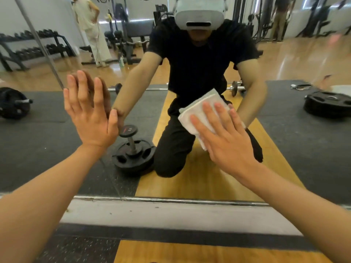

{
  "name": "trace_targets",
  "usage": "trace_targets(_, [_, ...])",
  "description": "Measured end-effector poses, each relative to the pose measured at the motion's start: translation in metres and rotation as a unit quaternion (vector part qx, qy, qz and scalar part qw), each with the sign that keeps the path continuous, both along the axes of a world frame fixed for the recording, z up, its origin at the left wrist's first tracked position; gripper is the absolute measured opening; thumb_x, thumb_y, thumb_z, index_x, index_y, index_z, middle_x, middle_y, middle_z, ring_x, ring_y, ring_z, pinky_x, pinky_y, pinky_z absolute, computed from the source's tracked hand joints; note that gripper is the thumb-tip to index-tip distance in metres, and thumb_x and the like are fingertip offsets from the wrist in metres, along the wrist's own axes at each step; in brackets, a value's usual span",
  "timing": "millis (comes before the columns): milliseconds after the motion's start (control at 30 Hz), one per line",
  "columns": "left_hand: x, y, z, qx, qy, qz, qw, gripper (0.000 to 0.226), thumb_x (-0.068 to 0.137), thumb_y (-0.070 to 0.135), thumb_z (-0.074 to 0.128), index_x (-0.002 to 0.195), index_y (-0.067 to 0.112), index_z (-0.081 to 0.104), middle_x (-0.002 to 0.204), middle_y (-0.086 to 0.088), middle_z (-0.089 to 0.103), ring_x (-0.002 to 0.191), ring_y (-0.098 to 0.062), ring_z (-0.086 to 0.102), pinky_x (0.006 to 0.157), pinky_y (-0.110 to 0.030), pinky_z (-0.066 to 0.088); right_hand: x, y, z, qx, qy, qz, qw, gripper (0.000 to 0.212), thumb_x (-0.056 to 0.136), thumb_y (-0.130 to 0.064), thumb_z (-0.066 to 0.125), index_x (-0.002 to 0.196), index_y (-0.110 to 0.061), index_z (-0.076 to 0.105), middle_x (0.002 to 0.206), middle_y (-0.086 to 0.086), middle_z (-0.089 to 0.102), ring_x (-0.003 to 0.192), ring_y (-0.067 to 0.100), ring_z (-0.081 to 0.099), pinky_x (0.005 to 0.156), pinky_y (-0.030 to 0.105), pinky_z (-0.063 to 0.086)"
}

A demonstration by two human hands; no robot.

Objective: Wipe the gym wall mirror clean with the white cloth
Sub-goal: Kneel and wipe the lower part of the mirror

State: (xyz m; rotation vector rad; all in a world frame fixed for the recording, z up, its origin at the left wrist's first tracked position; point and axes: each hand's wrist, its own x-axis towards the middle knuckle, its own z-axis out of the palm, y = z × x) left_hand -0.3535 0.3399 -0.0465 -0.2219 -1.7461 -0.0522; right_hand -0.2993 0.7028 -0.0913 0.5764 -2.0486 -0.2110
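White cloth (pixel 201 111) is sitting folded under the right hand (pixel 226 137), fingers flat and straight, low on the mirror (pixel 303 141). The left hand (pixel 89 112) is bracing open-palmed, holding nothing. Wiping looks underway, with much glass likely remaining.

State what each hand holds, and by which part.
The right hand presses flat on the white cloth's lower right part against the mirror, with no curled grip and the thumb hidden. The left hand holds nothing.

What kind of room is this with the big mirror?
Most likely a gym: the large wall mirror reflects a rack of black dumbbells, a round black weight plate and a long steel barbell.
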Motion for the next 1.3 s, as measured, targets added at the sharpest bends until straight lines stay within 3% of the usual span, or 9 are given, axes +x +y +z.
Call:
trace_targets(100, [0.006, 0.0, 0.002, 0.001, -0.026, -0.015, 1.0, 0.067, 0.107, 0.045, 0.03, 0.164, 0.009, 0.027, 0.167, -0.033, 0.022, 0.159, -0.042, 0.009, 0.13, -0.057, 0.006, 0.0, -0.012, 0.017, -0.024, 0.015, 0.003, 1.0, 0.059, 0.114, -0.034, 0.038, 0.168, -0.019, 0.02, 0.174, 0.015, 0.002, 0.162, 0.036, -0.002, 0.13, 0.056, 0.012])
trace_targets(333, [0.039, 0.036, 0.032, 0.047, -0.052, -0.084, 0.994, 0.069, 0.092, 0.027, 0.061, 0.154, 0.007, 0.035, 0.167, -0.024, 0.022, 0.16, -0.037, 0.016, 0.13, -0.049, 0.013, 0.0, -0.01, 0.016, 0.002, 0.016, -0.012, 1.0, 0.06, 0.113, -0.037, 0.035, 0.168, -0.018, 0.018, 0.175, 0.016, 0.004, 0.162, 0.037, 0.001, 0.131, 0.054, 0.007])
trace_targets(467, [0.035, 0.073, 0.071, -0.044, -0.036, -0.128, 0.99, 0.067, 0.099, 0.032, 0.051, 0.158, 0.009, 0.032, 0.17, -0.02, 0.018, 0.162, -0.033, 0.015, 0.13, -0.055, 0.014, 0.003, -0.012, 0.013, -0.008, 0.004, -0.006, 1.0, 0.061, 0.112, -0.037, 0.035, 0.168, -0.021, 0.018, 0.176, 0.014, 0.007, 0.162, 0.036, 0.006, 0.13, 0.054, 0.012])
trace_targets(567, [0.023, 0.091, 0.084, -0.065, -0.03, -0.08, 0.994, 0.065, 0.104, 0.035, 0.041, 0.163, 0.009, 0.033, 0.174, -0.016, 0.013, 0.163, -0.032, 0.013, 0.13, -0.056, 0.014, 0.006, -0.021, 0.027, -0.043, -0.012, -0.027, 0.999, 0.062, 0.112, -0.039, 0.037, 0.169, -0.023, 0.017, 0.176, 0.014, 0.005, 0.162, 0.036, 0.007, 0.128, 0.055, 0.017])
trace_targets(867, [0.009, 0.093, 0.076, -0.073, 0.01, -0.03, 0.997, 0.067, 0.106, 0.046, 0.035, 0.164, 0.011, 0.032, 0.176, -0.014, 0.012, 0.164, -0.03, 0.008, 0.131, -0.053, 0.011, -0.021, -0.082, 0.227, -0.092, 0.096, 0.013, 0.991, 0.06, 0.114, -0.046, 0.027, 0.169, -0.024, 0.014, 0.175, 0.015, 0.006, 0.162, 0.035, 0.003, 0.131, 0.054, 0.008])
trace_targets(1000, [0.008, 0.092, 0.077, -0.073, 0.012, -0.034, 0.997, 0.065, 0.109, 0.047, 0.029, 0.164, 0.012, 0.032, 0.175, -0.013, 0.013, 0.164, -0.029, 0.008, 0.131, -0.052, 0.01, -0.023, -0.023, 0.227, 0.04, 0.122, 0.016, 0.992, 0.06, 0.114, -0.047, 0.029, 0.169, -0.025, 0.018, 0.174, 0.016, 0.013, 0.162, 0.035, 0.01, 0.131, 0.053, 0.014])
trace_targets(1100, [0.008, 0.094, 0.076, -0.064, 0.015, -0.03, 0.997, 0.065, 0.108, 0.046, 0.029, 0.165, 0.013, 0.029, 0.174, -0.016, 0.016, 0.164, -0.029, 0.007, 0.132, -0.052, 0.009, -0.013, 0.064, 0.241, 0.061, 0.123, -0.029, 0.99, 0.063, 0.112, -0.048, 0.032, 0.169, -0.025, 0.017, 0.174, 0.017, 0.01, 0.162, 0.037, 0.008, 0.131, 0.052, 0.012])
trace_targets(1200, [0.007, 0.098, 0.074, -0.061, 0.021, -0.038, 0.997, 0.067, 0.108, 0.045, 0.03, 0.167, 0.016, 0.023, 0.174, -0.017, 0.017, 0.164, -0.031, 0.009, 0.131, -0.054, 0.011, 0.0, 0.111, 0.238, 0.001, 0.117, -0.083, 0.99, 0.064, 0.111, -0.046, 0.032, 0.168, -0.023, 0.015, 0.174, 0.022, 0.01, 0.161, 0.041, 0.006, 0.131, 0.052, 0.006])
trace_targets(1300, [0.007, 0.099, 0.075, -0.059, 0.017, -0.046, 0.997, 0.07, 0.107, 0.044, 0.032, 0.17, 0.02, 0.015, 0.176, -0.014, 0.011, 0.164, -0.031, 0.008, 0.131, -0.054, 0.01, -0.006, 0.067, 0.232, -0.14, 0.127, -0.096, 0.977, 0.063, 0.112, -0.041, 0.031, 0.168, -0.02, 0.011, 0.172, 0.027, 0.008, 0.159, 0.048, 0.006, 0.13, 0.058, 0.004])
